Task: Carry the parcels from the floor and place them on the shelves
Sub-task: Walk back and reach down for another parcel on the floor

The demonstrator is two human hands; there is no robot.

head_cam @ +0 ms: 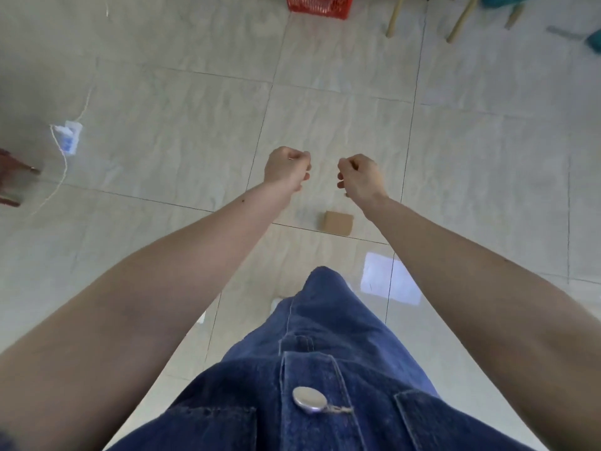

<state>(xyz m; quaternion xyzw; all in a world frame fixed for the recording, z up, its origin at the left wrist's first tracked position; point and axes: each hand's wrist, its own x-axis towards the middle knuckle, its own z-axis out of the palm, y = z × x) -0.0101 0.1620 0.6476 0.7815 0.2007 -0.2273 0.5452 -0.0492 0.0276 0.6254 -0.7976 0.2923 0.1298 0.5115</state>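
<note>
A small brown cardboard parcel [338, 222] lies on the pale tiled floor, just ahead of my legs in blue denim. Both arms are stretched forward above it. My left hand [286, 169] is curled into a loose fist, up and to the left of the parcel, holding nothing. My right hand [359, 175] is likewise curled with nothing in it, above and slightly right of the parcel. Neither hand touches the parcel. No shelves are in sight.
A red plastic basket [320, 6] stands at the far top centre. Wooden furniture legs [395, 16] and teal items are at the top right. A white power strip with its cable [70, 138] lies on the floor at left, beside dark wooden furniture [13, 177].
</note>
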